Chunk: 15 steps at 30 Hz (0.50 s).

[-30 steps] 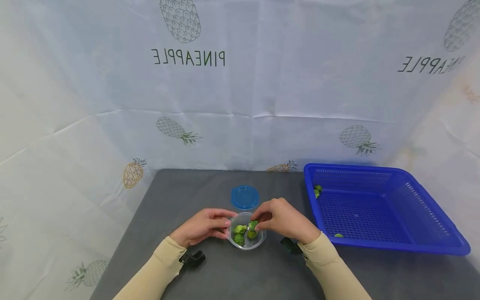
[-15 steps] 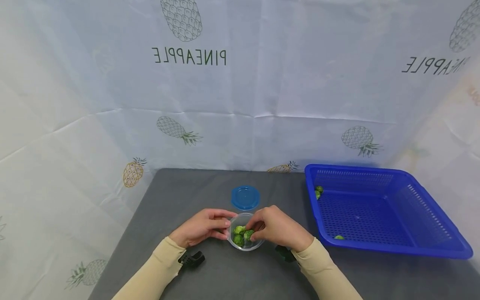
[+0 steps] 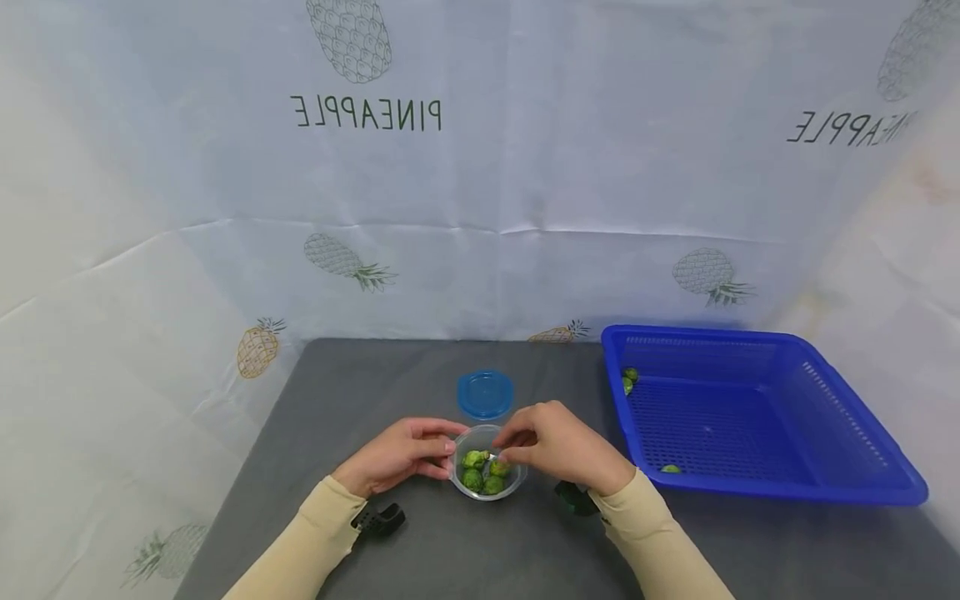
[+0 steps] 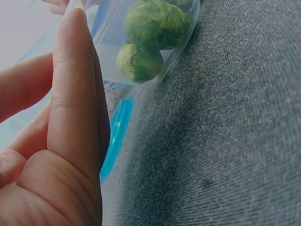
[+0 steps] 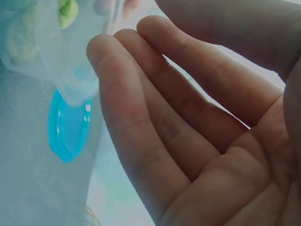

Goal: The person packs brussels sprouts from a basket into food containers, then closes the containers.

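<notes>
sheet point(image 3: 480, 167): one, pale, hung at the back, with two PINEAPPLE words in mirror writing.
worktop point(image 3: 375, 383): one, grey.
basket point(image 3: 720, 425): one, blue, at the right; three sprouts point(image 3: 671, 469) show in it, two by the left wall and one at the near left, which could be overlooked because the rim partly hides it.
right hand point(image 3: 561, 446): thumb and fingers bent over the right edge of the bowl point(image 3: 484, 438), a gap between them, nothing seen pinched; whether a fingertip touches a sprout, I cannot tell. Being so close, the fingers could catch the rim.
left hand point(image 3: 401, 454): holds the bowl's left side, thumb at the rim; a slackened hold could let the bowl slide or tip if knocked.
bowl: one, clear, on the worktop between both hands, with four sprouts inside.
lid point(image 3: 485, 394): one, blue, just beyond the bowl; a shove of the bowl could push it away, the space between being so narrow.
sprouts: seven in view; their roundness could set them rolling.
</notes>
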Tool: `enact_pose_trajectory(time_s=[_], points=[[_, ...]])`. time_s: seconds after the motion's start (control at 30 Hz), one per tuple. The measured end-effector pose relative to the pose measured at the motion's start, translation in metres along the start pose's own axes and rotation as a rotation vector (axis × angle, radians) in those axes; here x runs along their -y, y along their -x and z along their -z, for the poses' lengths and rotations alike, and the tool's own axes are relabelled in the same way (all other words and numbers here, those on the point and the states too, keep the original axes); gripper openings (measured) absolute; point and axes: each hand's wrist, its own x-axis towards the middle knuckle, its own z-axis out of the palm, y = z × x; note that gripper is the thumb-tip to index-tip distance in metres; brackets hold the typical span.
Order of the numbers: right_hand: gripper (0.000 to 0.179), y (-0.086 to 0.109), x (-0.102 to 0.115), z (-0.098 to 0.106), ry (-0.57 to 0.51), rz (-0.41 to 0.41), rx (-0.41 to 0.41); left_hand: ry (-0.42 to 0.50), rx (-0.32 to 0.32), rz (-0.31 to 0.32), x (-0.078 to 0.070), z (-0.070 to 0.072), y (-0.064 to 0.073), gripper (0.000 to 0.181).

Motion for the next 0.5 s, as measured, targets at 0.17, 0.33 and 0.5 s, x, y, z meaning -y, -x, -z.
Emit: enact_pose_trajectory(time_s=[0.17,0.33,0.5], points=[[0.015,0.009,0.006,0.025,0.042,0.001,-0.031,-0.006,-0.001,-0.007,0.000,0.000,0.002,0.054],[0.017,0.026,0.006,0.062,0.078,-0.012,-0.042,0.002,0.000,-0.011,0.001,-0.001,0.001,0.055],[0.018,0.046,-0.015,0.106,0.122,-0.077,-0.090,0.004,0.004,-0.009,0.001,-0.003,0.000,0.055]])
